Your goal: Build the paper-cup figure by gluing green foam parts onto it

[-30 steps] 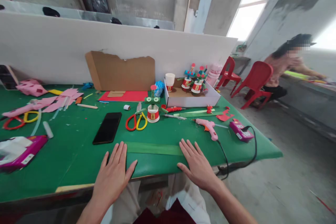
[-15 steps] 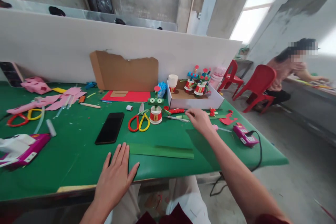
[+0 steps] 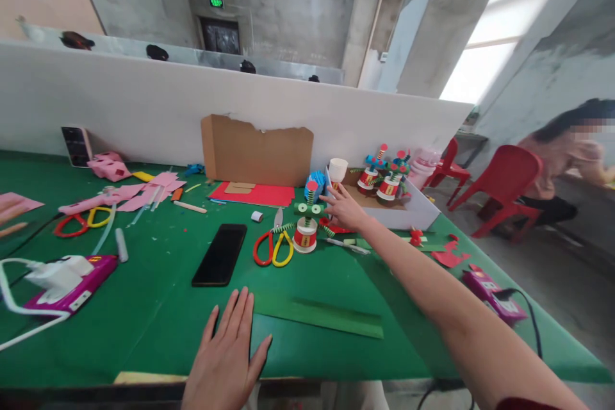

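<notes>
My left hand (image 3: 228, 346) lies flat near the table's front edge, its fingers stretched out at the left end of a green paper strip (image 3: 331, 320). Farther off, my right hand (image 3: 348, 210) reaches over the front left corner of a white cardboard box (image 3: 419, 214), fingers apart, nothing visibly held. Just beyond its fingertips stand white paper cups (image 3: 338, 170); whether they touch is unclear. Left of that hand is a paper-cup figure (image 3: 304, 237) with green coiled arms. Scissors (image 3: 282, 251) with red and yellow handles lie beside the figure. A pen (image 3: 346, 246) lies below the right hand.
A black phone (image 3: 220, 255) lies left of the scissors. Similar cup figures (image 3: 387, 187) stand inside the box. Purple power strips (image 3: 492, 295) with cords sit at both sides. Red paper (image 3: 269, 195) and pink paper scraps (image 3: 151, 192) lie farther back. Another person sits at right.
My right hand has moved left and away from me, from beside the pen to the box's front left corner, and its fingers have spread. My left hand stays on the strip. The view has shifted.
</notes>
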Tool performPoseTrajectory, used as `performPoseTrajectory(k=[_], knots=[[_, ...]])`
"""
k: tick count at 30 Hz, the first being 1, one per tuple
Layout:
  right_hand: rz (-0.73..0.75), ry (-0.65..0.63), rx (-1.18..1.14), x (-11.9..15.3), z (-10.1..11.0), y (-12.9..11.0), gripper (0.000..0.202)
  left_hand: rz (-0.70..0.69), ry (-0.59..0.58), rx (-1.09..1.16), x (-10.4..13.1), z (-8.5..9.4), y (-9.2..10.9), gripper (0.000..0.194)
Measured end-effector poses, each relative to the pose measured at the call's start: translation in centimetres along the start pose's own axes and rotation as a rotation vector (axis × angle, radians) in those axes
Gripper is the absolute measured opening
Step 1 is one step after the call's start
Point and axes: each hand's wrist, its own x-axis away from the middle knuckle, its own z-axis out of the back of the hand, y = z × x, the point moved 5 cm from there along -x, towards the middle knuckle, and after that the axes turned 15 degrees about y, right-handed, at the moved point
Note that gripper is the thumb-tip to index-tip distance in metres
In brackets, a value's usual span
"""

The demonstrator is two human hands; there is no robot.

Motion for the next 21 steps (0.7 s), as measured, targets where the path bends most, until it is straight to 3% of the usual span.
performPoseTrajectory(k=[5, 10, 16, 19, 21], knots=[[0.048, -0.147, 0.0, -1.3, -1.6, -0.3, 0.025, -0.015, 0.025, 0.02, 0.0, 0.0, 0.0, 0.068], [0.043, -0.178, -0.023, -1.9, -1.8, -0.2, 0.026, 0.021, -0.014, 0.014, 0.1, -0.2, -0.1, 0.066], [-0.031, 0.024, -0.137, -0.2, 2.1, 0.5, 0.034, 0.058, -0.064, 0.029, 0.2, -0.2, 0.0, 0.065], [-0.152, 0.117, -0.142, 1.9, 4.1, 1.0, 0.023, 0.08, -0.098, 0.044, 0.0, -0.2, -0.2, 0.065], [-0.272, 0.095, -0.117, 3.6, 4.8, 1.2, 0.022, 0.094, -0.117, 0.048, -0.1, -0.3, -0.2, 0.066]])
